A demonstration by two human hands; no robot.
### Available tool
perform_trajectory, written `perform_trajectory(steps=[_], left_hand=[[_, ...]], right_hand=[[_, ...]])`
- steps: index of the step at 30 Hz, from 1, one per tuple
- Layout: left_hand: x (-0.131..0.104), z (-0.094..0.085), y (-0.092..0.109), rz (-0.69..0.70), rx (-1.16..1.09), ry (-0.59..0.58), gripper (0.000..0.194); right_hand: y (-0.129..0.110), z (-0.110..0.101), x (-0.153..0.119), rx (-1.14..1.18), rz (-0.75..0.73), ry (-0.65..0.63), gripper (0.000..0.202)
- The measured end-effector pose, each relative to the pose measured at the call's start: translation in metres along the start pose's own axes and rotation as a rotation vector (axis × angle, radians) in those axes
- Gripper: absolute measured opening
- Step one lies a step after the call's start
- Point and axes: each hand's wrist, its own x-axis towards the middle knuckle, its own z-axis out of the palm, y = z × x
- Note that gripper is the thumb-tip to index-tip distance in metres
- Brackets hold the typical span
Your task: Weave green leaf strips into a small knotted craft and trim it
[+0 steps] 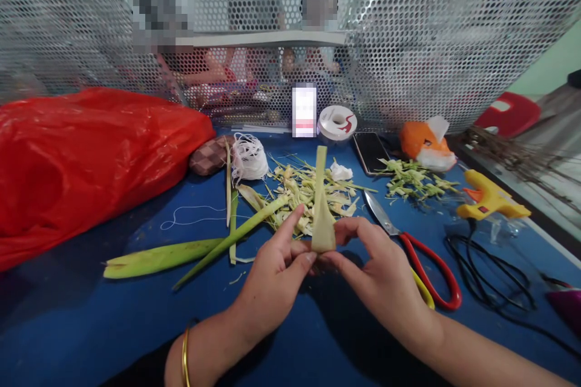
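Observation:
Between my two hands stands a pale green folded leaf piece (323,231), wide at the bottom with a narrow strip rising upright. My left hand (279,269) pinches its lower left edge between thumb and fingers. On the other side, my right hand (379,263) grips the lower right corner, thumb below and fingers curled behind. Behind the held piece lies a heap of leaf scraps (290,184). Long green leaf strips (158,259) rest on the blue table to the left of my left hand. Red-handled scissors (426,260), with some yellow on the handle, lie beside my right hand.
At left is a large red plastic bag (91,163). White string (249,158), a ribbon spool (338,123), a lit phone (304,112) and a dark phone (371,153) stand or lie behind. A yellow glue gun (492,196) with black cable is right. People sit beyond the perforated screen (408,42).

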Motion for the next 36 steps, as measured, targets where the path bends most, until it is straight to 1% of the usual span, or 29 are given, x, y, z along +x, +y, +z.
perform_trajectory(steps=[2,6,8,10,13,15,17,19,20,22,24,26,28,31,32,36], left_hand=[[0.0005,0.0010,0.0017,-0.041,-0.041,-0.003,0.094],[0.0025,0.0028,0.0027,-0.125,-0.061,0.039,0.094],[0.0030,0.0035,0.0021,-0.137,-0.026,0.051,0.088],[0.0025,0.0036,0.0015,-0.134,0.040,0.056,0.073],[0.0012,0.0023,0.0014,-0.094,0.172,0.071,0.040],[0.0009,0.0003,0.0013,-0.072,0.226,0.085,0.025],[0.0012,-0.0019,0.0008,-0.073,0.218,0.089,0.023],[0.0016,-0.0035,0.0000,-0.106,0.146,0.080,0.026],[0.0018,-0.0039,-0.0003,-0.124,0.098,0.071,0.028],[0.0020,-0.0041,-0.0006,-0.164,0.016,0.061,0.029],[0.0023,-0.0036,0.0000,-0.189,-0.019,0.075,0.027],[0.0028,-0.0031,0.0010,-0.199,-0.025,0.101,0.024],[0.0032,-0.0030,0.0021,-0.195,-0.029,0.124,0.024],[0.0028,-0.0031,0.0029,-0.192,-0.026,0.145,0.024],[0.0023,-0.0030,0.0028,-0.195,-0.019,0.148,0.024],[0.0007,-0.0024,0.0017,-0.204,0.011,0.140,0.023]], right_hand=[[0.0006,0.0002,0.0001,0.058,0.002,-0.024,0.011],[-0.0011,-0.0010,0.0017,0.091,-0.117,-0.023,0.012],[-0.0026,-0.0019,0.0028,0.082,-0.162,-0.006,0.012],[-0.0037,-0.0027,0.0035,0.083,-0.166,-0.011,0.012],[-0.0038,-0.0029,0.0031,0.109,-0.111,-0.053,0.013],[-0.0026,-0.0022,0.0022,0.122,-0.067,-0.062,0.012],[-0.0010,-0.0011,0.0016,0.132,-0.026,-0.066,0.012],[0.0001,-0.0002,0.0018,0.166,0.029,-0.075,0.009],[0.0005,0.0003,0.0021,0.200,0.064,-0.081,0.011],[0.0007,0.0010,0.0029,0.275,0.119,-0.074,0.021],[0.0009,0.0016,0.0035,0.321,0.119,-0.044,0.026],[0.0015,0.0019,0.0042,0.309,0.043,0.002,0.024],[0.0021,0.0011,0.0049,0.241,-0.086,0.058,0.019],[0.0016,-0.0015,0.0061,0.078,-0.294,0.127,0.006],[0.0009,-0.0024,0.0064,0.027,-0.349,0.133,0.006],[-0.0029,-0.0045,0.0071,-0.151,-0.503,0.102,0.020]])
